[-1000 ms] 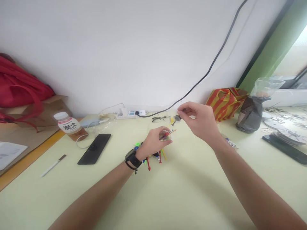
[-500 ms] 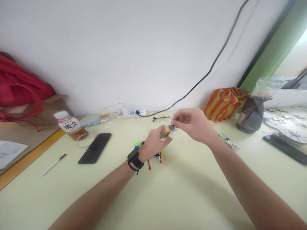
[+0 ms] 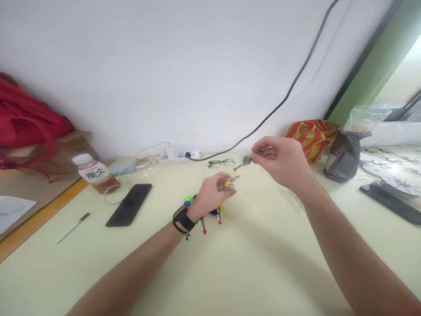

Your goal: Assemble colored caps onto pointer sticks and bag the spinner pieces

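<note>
My left hand [image 3: 210,195], with a black watch [image 3: 183,218] at the wrist, is wrapped round a small clear container [image 3: 227,188]. Thin yellow, orange and white sticks [image 3: 232,181] poke out of its mouth. Up and to the right, my right hand [image 3: 278,160] pinches a small grey round piece with a thin dark stem [image 3: 245,160]; the stem points down toward the sticks. Whether the stem touches them I cannot tell. Beneath my left hand lie small coloured plastic pieces, among them a red arrow-shaped stick [image 3: 204,226] and green and blue round pieces [image 3: 187,200].
Eyeglasses [image 3: 221,163] and a power strip [image 3: 184,155] lie near the wall. At left are a black phone [image 3: 129,205], a drink bottle [image 3: 96,174] and a pen [image 3: 71,228]. Striped bag [image 3: 312,137], dark bag [image 3: 344,156] and another dark slab [image 3: 391,204] stand or lie right.
My right hand has moved up and right, away from the container, with the grey round piece now apart from its mouth. The sticks show more. My left hand has stayed nearly still.
</note>
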Motion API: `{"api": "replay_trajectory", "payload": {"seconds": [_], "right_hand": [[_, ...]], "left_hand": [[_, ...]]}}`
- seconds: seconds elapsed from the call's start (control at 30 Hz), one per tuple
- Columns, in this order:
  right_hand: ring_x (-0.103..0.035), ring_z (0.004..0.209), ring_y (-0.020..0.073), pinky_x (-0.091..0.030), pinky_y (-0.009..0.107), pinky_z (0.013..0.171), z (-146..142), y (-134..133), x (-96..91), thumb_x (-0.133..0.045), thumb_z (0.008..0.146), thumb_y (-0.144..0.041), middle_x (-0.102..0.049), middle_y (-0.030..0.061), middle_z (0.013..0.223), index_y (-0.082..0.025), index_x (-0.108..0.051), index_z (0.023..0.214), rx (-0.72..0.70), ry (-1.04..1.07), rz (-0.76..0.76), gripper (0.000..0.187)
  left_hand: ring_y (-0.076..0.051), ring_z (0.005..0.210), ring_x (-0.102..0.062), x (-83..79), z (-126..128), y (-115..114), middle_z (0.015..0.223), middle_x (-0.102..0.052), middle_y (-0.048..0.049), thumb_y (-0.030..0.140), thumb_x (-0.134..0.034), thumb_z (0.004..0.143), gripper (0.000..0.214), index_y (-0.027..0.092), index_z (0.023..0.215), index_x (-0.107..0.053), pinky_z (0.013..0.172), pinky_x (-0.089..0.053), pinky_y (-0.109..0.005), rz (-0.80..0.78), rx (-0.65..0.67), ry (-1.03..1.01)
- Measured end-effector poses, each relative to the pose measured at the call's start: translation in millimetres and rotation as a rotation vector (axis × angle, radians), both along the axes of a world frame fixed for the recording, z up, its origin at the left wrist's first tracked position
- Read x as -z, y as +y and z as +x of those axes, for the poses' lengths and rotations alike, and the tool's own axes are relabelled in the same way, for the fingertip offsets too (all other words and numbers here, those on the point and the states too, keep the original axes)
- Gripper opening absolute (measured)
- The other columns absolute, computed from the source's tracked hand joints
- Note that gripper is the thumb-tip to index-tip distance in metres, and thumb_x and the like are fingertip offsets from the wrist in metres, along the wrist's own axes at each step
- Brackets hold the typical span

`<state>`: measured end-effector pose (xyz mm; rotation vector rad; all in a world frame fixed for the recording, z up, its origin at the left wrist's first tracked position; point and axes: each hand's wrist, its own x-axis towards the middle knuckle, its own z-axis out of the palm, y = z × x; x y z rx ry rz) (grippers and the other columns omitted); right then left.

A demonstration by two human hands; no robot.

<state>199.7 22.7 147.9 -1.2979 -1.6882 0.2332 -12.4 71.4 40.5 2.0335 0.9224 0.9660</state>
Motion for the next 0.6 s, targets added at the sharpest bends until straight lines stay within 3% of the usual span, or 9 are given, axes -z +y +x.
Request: {"api": "replay_trajectory", "payload": {"seconds": [0.13,0.3,0.47,0.6], "right_hand": [[-0.072,0.068,0.0198,-0.055,0.029,0.064,-1.6,-1.6,0.2,-0.073,0.084,-0.022,-0.075,0.0036,0.077,-0.019,-0.071,0.079,-0.021,-0.033,-0.016,0.007],[-0.07,0.067,0.0179,-0.05,0.027,0.06,-11.9,-2.0,6.1,-0.068,0.086,-0.018,-0.073,0.0011,0.072,-0.02,-0.072,0.075,-0.094,-0.164,-0.082,0.011],[-0.073,0.08,0.0187,-0.052,0.026,0.066,-10.8,-1.8,6.7,-0.064,0.089,-0.02,-0.077,0.0015,0.086,-0.021,-0.073,0.085,-0.209,-0.222,-0.14,0.01],[-0.072,0.082,0.0197,-0.049,0.027,0.068,-7.2,-1.9,6.0,-0.061,0.091,-0.02,-0.076,0.0031,0.092,-0.021,-0.072,0.088,-0.171,-0.289,-0.109,0.011]], "left_hand": [[-0.015,0.077,-0.06,-0.7,1.2,-2.0,0.094,-0.07,-0.0009,0.033,-0.078,0.084,0.031,0.019,0.11,-0.068,0.07,-0.046,-0.025,-0.029,0.057,-0.018],[-0.012,0.065,-0.047,-3.5,3.3,-6.7,0.076,-0.057,0.0034,0.039,-0.08,0.083,0.028,0.017,0.09,-0.064,0.059,-0.035,-0.024,0.022,0.026,0.041],[-0.015,0.077,-0.056,-3.6,4.0,-6.2,0.09,-0.066,-0.001,0.033,-0.077,0.085,0.026,0.018,0.105,-0.067,0.07,-0.044,-0.026,-0.015,0.105,-0.01],[-0.014,0.073,-0.054,-4.7,2.3,-4.3,0.088,-0.066,0.0001,0.033,-0.077,0.085,0.03,0.018,0.11,-0.068,0.068,-0.042,-0.025,-0.007,0.077,0.01]]}}
